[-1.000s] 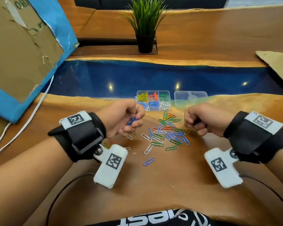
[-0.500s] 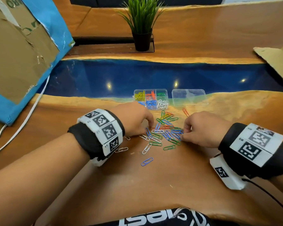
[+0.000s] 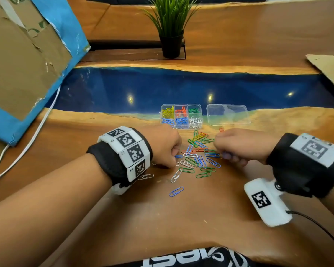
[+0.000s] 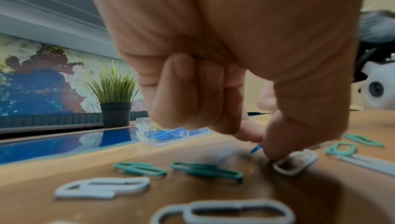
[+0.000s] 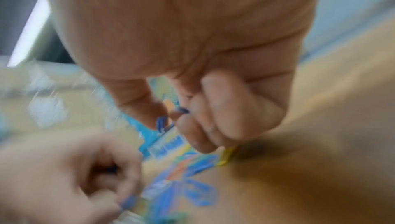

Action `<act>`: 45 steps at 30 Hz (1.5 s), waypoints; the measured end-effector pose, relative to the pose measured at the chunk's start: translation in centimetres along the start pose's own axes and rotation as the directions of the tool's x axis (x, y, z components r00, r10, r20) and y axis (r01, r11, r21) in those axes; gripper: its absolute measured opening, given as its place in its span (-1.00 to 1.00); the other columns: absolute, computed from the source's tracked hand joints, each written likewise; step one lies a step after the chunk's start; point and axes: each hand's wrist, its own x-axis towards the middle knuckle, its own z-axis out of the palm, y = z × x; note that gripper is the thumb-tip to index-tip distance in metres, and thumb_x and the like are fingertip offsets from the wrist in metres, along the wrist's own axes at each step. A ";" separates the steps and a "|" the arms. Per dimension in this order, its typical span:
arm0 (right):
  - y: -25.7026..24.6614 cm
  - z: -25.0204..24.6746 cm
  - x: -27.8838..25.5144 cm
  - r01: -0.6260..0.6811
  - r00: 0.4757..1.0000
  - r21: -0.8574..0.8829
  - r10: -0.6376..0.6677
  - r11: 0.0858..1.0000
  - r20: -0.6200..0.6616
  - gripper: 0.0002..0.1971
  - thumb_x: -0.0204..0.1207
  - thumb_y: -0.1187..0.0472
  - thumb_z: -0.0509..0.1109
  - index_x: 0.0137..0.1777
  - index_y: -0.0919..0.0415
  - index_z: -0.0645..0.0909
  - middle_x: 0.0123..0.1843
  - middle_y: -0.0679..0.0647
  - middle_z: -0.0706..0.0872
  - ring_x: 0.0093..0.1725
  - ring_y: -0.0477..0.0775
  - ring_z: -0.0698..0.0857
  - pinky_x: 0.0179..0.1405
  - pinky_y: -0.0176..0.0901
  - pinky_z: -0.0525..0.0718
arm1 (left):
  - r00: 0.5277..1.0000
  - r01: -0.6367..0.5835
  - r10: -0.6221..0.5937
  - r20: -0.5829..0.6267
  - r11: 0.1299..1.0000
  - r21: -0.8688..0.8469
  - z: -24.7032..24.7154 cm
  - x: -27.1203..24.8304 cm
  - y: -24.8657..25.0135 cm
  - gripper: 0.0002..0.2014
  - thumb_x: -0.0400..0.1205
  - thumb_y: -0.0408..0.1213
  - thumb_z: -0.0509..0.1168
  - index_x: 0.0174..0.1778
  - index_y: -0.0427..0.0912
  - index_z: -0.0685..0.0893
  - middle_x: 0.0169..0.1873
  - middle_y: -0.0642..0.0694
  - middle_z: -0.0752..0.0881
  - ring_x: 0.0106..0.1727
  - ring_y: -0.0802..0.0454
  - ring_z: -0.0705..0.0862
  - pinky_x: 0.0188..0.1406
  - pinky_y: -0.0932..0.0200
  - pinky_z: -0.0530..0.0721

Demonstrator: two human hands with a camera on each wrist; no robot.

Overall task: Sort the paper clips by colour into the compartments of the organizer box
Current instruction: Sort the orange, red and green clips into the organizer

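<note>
A loose pile of coloured paper clips [image 3: 199,160] lies on the wooden table between my hands. Behind it stands the clear organizer box [image 3: 181,105], holding yellow, red, green, blue and white clips in separate compartments. My left hand [image 3: 175,159] is down at the pile's left edge, fingers curled, thumb and finger pinching a blue clip [image 4: 256,148] against the table. My right hand [image 3: 226,156] hovers at the pile's right edge, curled round blue clips [image 5: 160,122]. The right wrist view is blurred.
The box's clear lid [image 3: 228,115] lies to its right. A single blue clip [image 3: 176,191] and a white clip [image 3: 146,176] lie nearer me. A potted plant [image 3: 170,26] stands far back, a cardboard box [image 3: 23,60] and white cable [image 3: 27,147] at left.
Both hands came down from a raised position onto the pile. The right hand has since turned and lifted a little with blue clips in its fingers.
</note>
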 end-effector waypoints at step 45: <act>-8.5 -2.3 4.9 0.161 0.949 0.257 -0.079 0.953 -0.304 -0.64 0.58 0.25 0.24 0.33 0.37 0.56 0.03 0.23 0.64 -0.21 0.11 0.63 -0.30 -0.16 0.65 | 0.884 0.249 -0.363 -0.295 0.899 -0.360 -4.0 2.1 -3.0 -0.69 0.60 -0.37 0.15 0.10 -0.01 0.73 0.05 0.00 0.70 0.10 0.00 0.65 0.08 0.15 0.59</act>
